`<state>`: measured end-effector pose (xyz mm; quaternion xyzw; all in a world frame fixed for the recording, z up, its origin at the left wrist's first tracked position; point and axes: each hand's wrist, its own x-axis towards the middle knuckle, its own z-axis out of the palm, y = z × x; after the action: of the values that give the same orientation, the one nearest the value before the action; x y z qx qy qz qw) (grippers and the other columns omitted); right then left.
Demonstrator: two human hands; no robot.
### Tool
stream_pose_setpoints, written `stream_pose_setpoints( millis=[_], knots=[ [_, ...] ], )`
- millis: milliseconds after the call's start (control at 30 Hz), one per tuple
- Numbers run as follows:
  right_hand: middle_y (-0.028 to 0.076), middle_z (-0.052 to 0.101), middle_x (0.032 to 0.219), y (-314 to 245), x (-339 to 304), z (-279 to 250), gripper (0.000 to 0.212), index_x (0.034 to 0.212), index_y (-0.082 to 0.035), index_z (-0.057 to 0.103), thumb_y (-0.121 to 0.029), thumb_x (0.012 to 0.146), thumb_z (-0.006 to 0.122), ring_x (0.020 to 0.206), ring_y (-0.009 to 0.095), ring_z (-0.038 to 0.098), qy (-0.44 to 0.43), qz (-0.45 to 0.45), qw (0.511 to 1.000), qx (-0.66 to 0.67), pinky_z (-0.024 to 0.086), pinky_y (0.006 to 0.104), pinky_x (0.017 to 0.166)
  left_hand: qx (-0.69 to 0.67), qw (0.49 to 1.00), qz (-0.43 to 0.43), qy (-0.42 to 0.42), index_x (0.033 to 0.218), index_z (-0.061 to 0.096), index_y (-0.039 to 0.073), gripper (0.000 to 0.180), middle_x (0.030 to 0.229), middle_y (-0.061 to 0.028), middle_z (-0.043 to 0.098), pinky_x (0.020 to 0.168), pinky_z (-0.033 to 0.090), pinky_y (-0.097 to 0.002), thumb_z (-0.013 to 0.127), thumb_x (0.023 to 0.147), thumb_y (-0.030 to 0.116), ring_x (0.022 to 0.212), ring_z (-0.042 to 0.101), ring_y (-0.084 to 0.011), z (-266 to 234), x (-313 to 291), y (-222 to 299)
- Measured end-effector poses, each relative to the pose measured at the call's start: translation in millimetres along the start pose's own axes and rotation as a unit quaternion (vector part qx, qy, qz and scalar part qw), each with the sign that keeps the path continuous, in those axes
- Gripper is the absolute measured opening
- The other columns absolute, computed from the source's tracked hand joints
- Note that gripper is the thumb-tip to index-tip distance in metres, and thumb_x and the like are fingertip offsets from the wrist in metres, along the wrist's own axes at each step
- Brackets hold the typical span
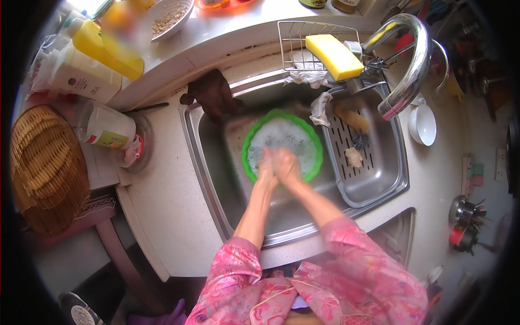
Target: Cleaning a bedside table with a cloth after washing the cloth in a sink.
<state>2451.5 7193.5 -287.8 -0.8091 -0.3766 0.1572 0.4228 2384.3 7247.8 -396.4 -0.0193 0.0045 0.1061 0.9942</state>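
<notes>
Basin [318, 151], green with a scalloped rim, is standing in the steel sink [290, 208] and is holding suds [286, 130]. Bearings are being read from its centre, 12 o'clock lying on the far side. Left hand [266, 164] and right hand [287, 167] are sitting close together at 6 o'clock over the suds, apparently touching, fingers partly curled. Motion blur is masking the grip: cannot tell how far either is opening or whether anything is being held. Pink patterned sleeves [238, 262] are ending near the elbows.

Surroundings: brown cloth [214, 93] is draping over the sink edge at 10 o'clock. White cloth [320, 108] is lying between 1 and 2 o'clock, touching the slotted tray [374, 187] at 3. Yellow sponge [335, 57] is resting at 1 o'clock by the wire rack [292, 40]. Chrome faucet [421, 59] is arching at 2; white bowl [423, 125] is standing near 3.
</notes>
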Motion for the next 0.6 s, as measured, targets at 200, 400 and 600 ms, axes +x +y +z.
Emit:
stream_pose_setpoints(
  millis=[200, 400, 600],
  knots=[
    [0.028, 0.048, 0.109, 46.6, 12.5, -13.1, 0.028, 0.103, -0.001, 0.057, -0.023, 0.087, 0.051, 0.099, 0.042, 0.049, -0.002, 0.236, 0.970, -0.059, 0.041, 0.0475, 0.081, 0.353, 0.747, 0.056, 0.561, 0.135, 0.034, 0.013, 0.057, 0.129, -0.0102, 0.046, 0.098, 0.035, -0.0471, 0.044, 0.092, 0.048, 0.116, 0.047, -0.0268, 62.7, -1.7, 26.2],
    [0.027, 0.050, 0.107, 102.0, -14.0, -8.3, 0.040, 0.116, -0.005, 0.052, 0.001, 0.078, 0.043, 0.103, 0.041, 0.048, -0.157, 0.046, 0.979, -0.124, 0.037, 0.0509, 0.090, 0.426, 0.706, 0.018, 0.566, 0.133, 0.036, 0.004, 0.053, 0.134, -0.0156, 0.042, 0.096, 0.035, -0.0542, 0.058, 0.087, 0.018, 0.119, 0.043, -0.0313, 21.6, 10.0, 4.2],
    [0.015, 0.053, 0.100, 36.7, -9.1, -15.3, 0.058, 0.126, -0.010, 0.052, 0.010, 0.074, 0.034, 0.059, 0.014, 0.056, -0.069, 0.328, 0.894, 0.297, 0.047, 0.0267, 0.044, 0.040, 0.846, 0.025, 0.530, 0.131, 0.039, 0.003, 0.061, 0.126, -0.0143, 0.048, 0.098, 0.036, -0.0445, 0.059, 0.085, 0.039, 0.112, 0.048, -0.0316, 59.1, 8.7, 13.8]
  ],
)
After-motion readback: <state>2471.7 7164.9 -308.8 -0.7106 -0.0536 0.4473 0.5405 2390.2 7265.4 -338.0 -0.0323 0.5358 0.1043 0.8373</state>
